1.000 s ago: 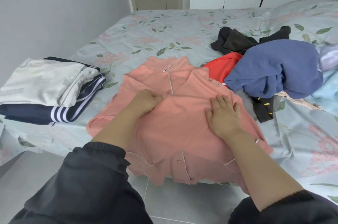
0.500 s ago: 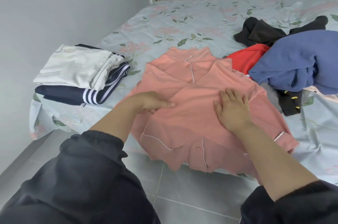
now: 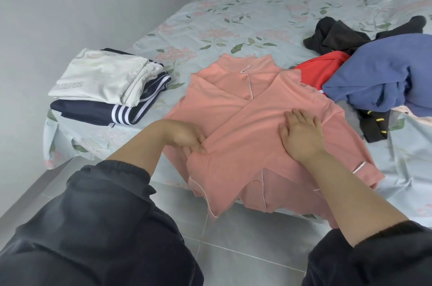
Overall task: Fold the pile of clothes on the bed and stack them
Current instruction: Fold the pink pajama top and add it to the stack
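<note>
Pink pajama shirt [image 3: 245, 122] lies button-side up at the near edge of the bed [image 3: 233, 19], collar away from me, hem hanging over the edge above the tiled floor [image 3: 233, 243]. A band of its fabric runs slantwise across the front, from the far right shoulder down to my left hand [image 3: 187, 139].

Left hand: pinching the near end of that band, thumb on top & the other fingers tucked under the cloth. Can't tell how far under they go.

Right hand [image 3: 300, 136]: flat on the shirt's right half, palm down, fingers straight & only slightly spread, thumb out to the side, pressing the cloth to the mattress. A white-piped cuff [image 3: 359, 166] shows just right of my forearm.

To the left, well apart from the shirt, is the folded stack: white garment [image 3: 100, 75] on top of a navy garment w/ white stripes [image 3: 121, 114], nr the bed's corner.

To the right is the unfolded pile: blue sweatshirt [image 3: 378, 75] on top, red garment [image 3: 320, 68] under it & touching the shirt's far shoulder, black garment [image 3: 336, 35] behind, and a dark piece w/ yellow marks [image 3: 374, 126] just beside the shirt's right side.

My dark sleeves [image 3: 93, 227] fill the btm of the view.
</note>
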### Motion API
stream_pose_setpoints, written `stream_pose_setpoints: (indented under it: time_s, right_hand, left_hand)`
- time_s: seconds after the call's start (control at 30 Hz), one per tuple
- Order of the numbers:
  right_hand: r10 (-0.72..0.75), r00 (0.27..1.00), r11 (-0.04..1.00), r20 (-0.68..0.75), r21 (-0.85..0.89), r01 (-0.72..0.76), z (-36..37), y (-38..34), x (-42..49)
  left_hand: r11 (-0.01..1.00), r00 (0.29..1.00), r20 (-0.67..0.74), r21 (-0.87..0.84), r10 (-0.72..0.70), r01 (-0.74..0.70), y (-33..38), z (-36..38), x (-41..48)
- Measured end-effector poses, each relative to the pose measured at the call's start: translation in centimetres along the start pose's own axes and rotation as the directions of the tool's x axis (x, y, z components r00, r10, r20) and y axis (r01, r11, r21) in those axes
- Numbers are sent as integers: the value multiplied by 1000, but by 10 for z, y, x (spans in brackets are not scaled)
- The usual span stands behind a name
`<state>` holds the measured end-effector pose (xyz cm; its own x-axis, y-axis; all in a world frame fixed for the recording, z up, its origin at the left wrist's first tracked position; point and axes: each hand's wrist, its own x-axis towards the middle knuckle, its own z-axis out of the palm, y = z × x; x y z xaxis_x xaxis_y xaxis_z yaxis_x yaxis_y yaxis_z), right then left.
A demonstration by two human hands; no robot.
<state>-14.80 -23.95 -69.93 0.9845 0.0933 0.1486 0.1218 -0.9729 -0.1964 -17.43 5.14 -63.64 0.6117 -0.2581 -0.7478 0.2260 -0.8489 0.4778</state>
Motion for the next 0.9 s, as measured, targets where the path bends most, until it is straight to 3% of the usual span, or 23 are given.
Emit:
stream_pose_setpoints:
  time_s: [0.07, 0.13, 0.2, 0.23, 0.3, 0.37, 0.47, 0.57, 0.63, 0.7, 0.77, 0.83, 0.9]
  right_hand:
    - [2, 1000, 1000, 4, -2, -2, 0, 0, 0]
    - [7, 1000, 1000, 21, -16, -7, 0, -1, 0]
    - [10, 999, 999, 49, -42, -8, -1, -1, 1]
    - [4, 998, 998, 66, -56, 0, -2, -1, 1]
    - [-49, 993, 996, 108, -73, 57, -2, -1, 1]
    - [-131, 978, 987, 165, -72, 144, -4, 4, 0]
    - [-55, 973, 988, 226, -129, 86, -14, 25, 2]
    - [190, 965, 964, 181, -219, -149, -27, 48, 2]
    - [202, 965, 957, 164, -242, -159, -27, 50, -1]
    - [74, 990, 974, 120, -222, -46, -26, 46, -4]
    - [-168, 983, 977, 69, -124, 176, -28, 39, -7]
    - [-383, 924, 924, -1, -18, 383, -30, 31, -8]
    - [-442, 897, 896, -13, 48, 442, -32, 26, -9]
  left_hand:
    - [973, 983, -148, 186, -112, 139, 7, -1, -1]
    - [891, 883, -449, 335, -135, 307, 25, 1, -1]
    - [804, 693, -721, 427, 28, 413, 46, 7, 8]
    - [805, 635, -759, 465, 148, 368, 55, 13, 16]
    - [818, 619, -690, 561, 376, 129, 69, 29, 35]
    - [782, 690, -542, 620, 481, -58, 74, 44, 51]
    - [794, 799, -416, 596, 434, -121, 70, 48, 68]
    - [867, 787, -460, 462, 412, -184, 71, 38, 76]
    - [927, 735, -573, 298, 363, -226, 72, 31, 81]
    - [960, 634, -722, 238, 277, -148, 74, 24, 86]
    - [983, 574, -799, 167, 177, -71, 72, 18, 91]
    - [992, 586, -802, 66, 115, -105, 72, 14, 93]
    - [990, 605, -790, 16, 97, -137, 74, 11, 93]
